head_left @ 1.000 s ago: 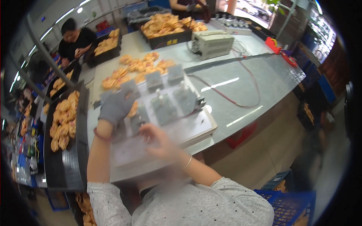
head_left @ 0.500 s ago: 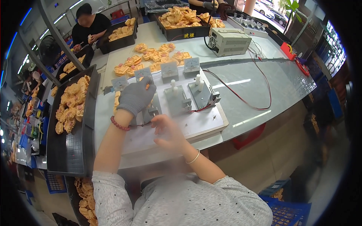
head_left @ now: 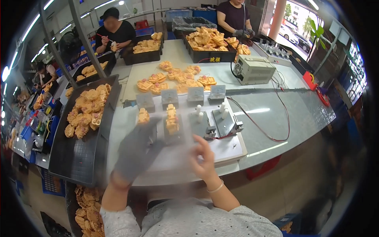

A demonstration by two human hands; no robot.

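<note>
The gloved left hand (head_left: 139,153) had drawn nearer, baring a yellow piece (head_left: 172,120) propped upright by its fixture (head_left: 173,139), far-left of the right hand (head_left: 203,158), half-open, holding nothing visible; blur hid the left's grip

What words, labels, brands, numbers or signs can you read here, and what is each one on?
Black tray at the back of the table: yellow characters on its front wall; I won't copy them out.
Small gauges on the white board: any markings on their faces are too small and blurred to read.
Grey box with wires: no writing I can make out.
Anything else is too small or blurred.
</note>
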